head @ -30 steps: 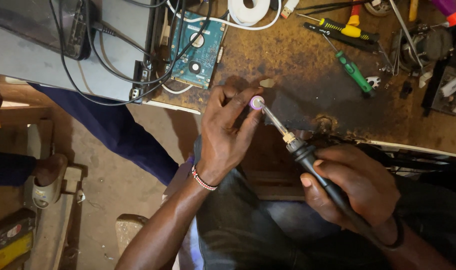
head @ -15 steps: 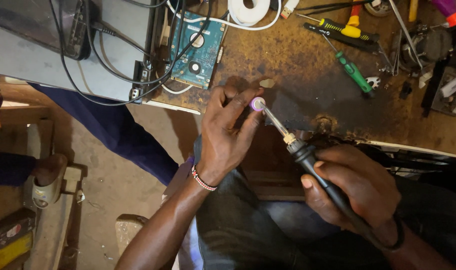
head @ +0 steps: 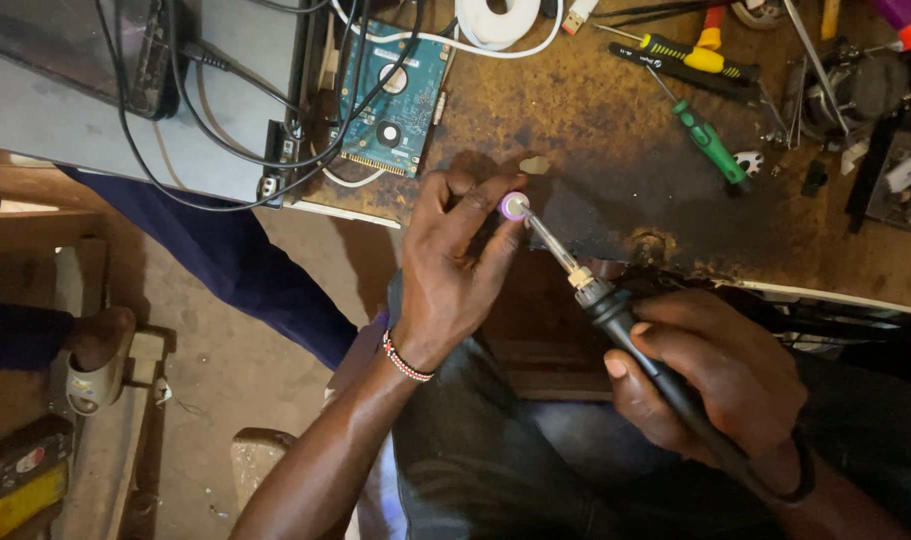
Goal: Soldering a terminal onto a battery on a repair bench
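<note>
Left hand (head: 453, 275) pinches a small round purple-rimmed part (head: 514, 207) between thumb and fingertips, silvery face up, held just over the near edge of the worn brown workbench (head: 615, 170). Fingers narrow, curled tight round the part; only the top face shows. Right hand (head: 710, 385) is wrapped round the black handle of a soldering iron (head: 615, 310), all fingers closed on it, thumb lying along the grip. The iron's metal tip slants up-left and touches, or all but touches, the edge of the part's face; contact point too small to be sure.

To do this well, judging from the frame: keep the part dead steady, tip resting on the metal face only, and keep the pinching fingertips clear of the hot shaft, which passes just beside the index finger. A brief touch looks safer than a long one.

Pose: left forearm comes up from bottom centre, wrist with beaded bracelet (head: 407, 358) bent slightly, palm turned away from camera. Right forearm enters from the lower right, wrist low over the lap, iron angled like a pen.

Around: bare hard-drive circuit board (head: 395, 100) up left with black cables across it, green-handled screwdriver (head: 710, 142) and yellow-handled screwdriver (head: 687, 52) well apart at the right.
</note>
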